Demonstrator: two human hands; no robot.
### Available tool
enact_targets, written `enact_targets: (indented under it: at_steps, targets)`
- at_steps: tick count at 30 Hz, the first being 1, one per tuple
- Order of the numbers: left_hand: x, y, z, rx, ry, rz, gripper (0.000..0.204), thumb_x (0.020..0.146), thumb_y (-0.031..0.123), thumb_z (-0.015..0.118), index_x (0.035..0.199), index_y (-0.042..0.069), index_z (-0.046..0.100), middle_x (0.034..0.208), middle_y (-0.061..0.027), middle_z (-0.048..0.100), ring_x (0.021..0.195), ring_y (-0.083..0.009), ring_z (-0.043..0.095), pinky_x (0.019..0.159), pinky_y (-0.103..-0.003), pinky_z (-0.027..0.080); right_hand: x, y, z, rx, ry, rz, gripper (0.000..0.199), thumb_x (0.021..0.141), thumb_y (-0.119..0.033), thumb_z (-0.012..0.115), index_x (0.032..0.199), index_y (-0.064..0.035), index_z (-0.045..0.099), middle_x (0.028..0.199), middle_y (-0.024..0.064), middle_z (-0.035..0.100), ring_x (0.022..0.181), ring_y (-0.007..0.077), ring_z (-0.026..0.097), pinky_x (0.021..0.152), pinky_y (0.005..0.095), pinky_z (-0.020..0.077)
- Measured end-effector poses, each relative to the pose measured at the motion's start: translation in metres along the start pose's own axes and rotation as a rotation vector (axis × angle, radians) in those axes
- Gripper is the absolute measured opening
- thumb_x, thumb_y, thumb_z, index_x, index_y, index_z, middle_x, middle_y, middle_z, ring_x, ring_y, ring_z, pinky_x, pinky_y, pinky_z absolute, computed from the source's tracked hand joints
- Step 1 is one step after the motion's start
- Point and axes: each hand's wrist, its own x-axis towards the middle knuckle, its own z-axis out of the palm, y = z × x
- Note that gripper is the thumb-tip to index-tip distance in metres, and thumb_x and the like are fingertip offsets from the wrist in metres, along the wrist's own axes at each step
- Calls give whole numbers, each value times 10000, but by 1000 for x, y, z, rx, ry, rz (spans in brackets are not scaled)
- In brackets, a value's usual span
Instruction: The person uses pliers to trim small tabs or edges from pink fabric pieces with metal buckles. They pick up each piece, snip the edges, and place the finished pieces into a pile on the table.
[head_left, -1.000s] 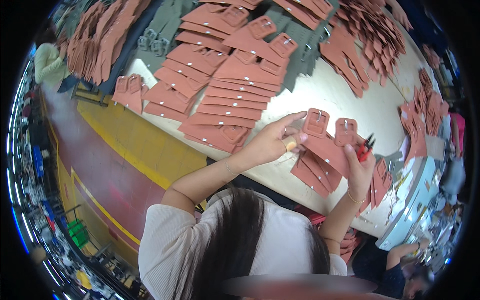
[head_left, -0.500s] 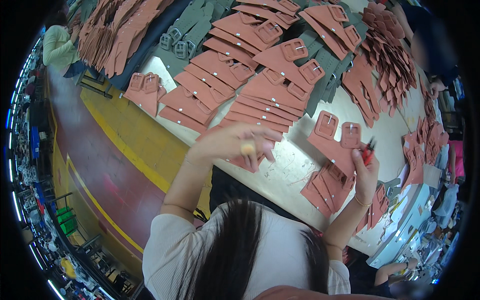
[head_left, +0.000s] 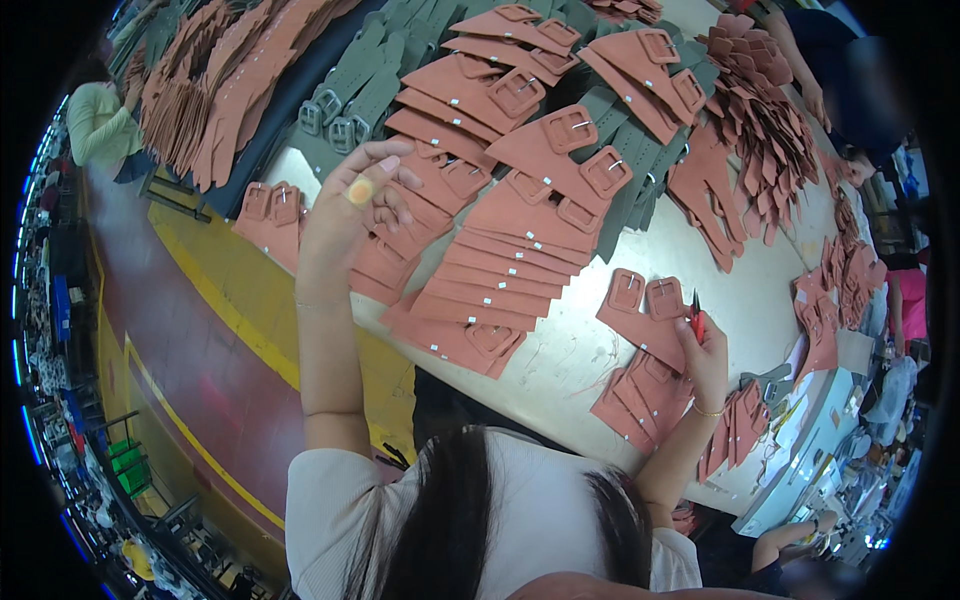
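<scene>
My left hand (head_left: 362,195) is raised over a fanned pile of terracotta strap pieces, its fingers apart and loosely bent with nothing in them. Something yellow wraps one of its fingers. In my right hand (head_left: 708,362) are a red-handled pair of thread snips (head_left: 698,322), dark tips pointing away, and what appears to be the edge of a terracotta strap piece (head_left: 648,332) with two covered buckles. That piece lies just above a small stack of similar pieces (head_left: 640,400). Midway on the table is a larger overlapping stack of terracotta pieces (head_left: 505,275) with small white tags.
Green buckled straps (head_left: 350,90) lie among the terracotta ones at the far side. A heap of terracotta pieces (head_left: 765,130) covers the far right. A person in a pale green top (head_left: 100,125) is at far left; others are at the right. A yellow-edged walkway (head_left: 190,350) runs left.
My left hand has moved left and away from me, off the near end of the large stack. My right hand has lowered slightly, bringing the buckled piece closer to the small stack.
</scene>
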Motion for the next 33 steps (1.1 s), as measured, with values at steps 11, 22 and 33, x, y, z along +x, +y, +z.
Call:
enact_targets:
  at_steps: [11,22,33]
  targets:
    - [59,42,30,280,-149,66,327,927,210,572,1198,26,569,892,-69,634,604,-86,607,507,-198,462,8,8,-1,132,-46,86,208,918,-163,621,980,36,615,765,-42,522,715,53,408,643,211,379]
    - [101,56,58,278,-106,138,454,938,149,529,1368,33,443,658,-17,553,418,-46,428,383,-171,334,15,13,1,247,-64,174,215,915,-160,622,1016,30,627,786,-55,518,732,47,417,663,202,374]
    - [124,47,105,525,-294,61,484,986,242,416,1464,167,377,466,13,412,332,-48,270,322,-190,229,19,24,-3,188,-104,143,234,920,-173,618,1023,36,611,833,-49,536,764,47,436,691,214,391]
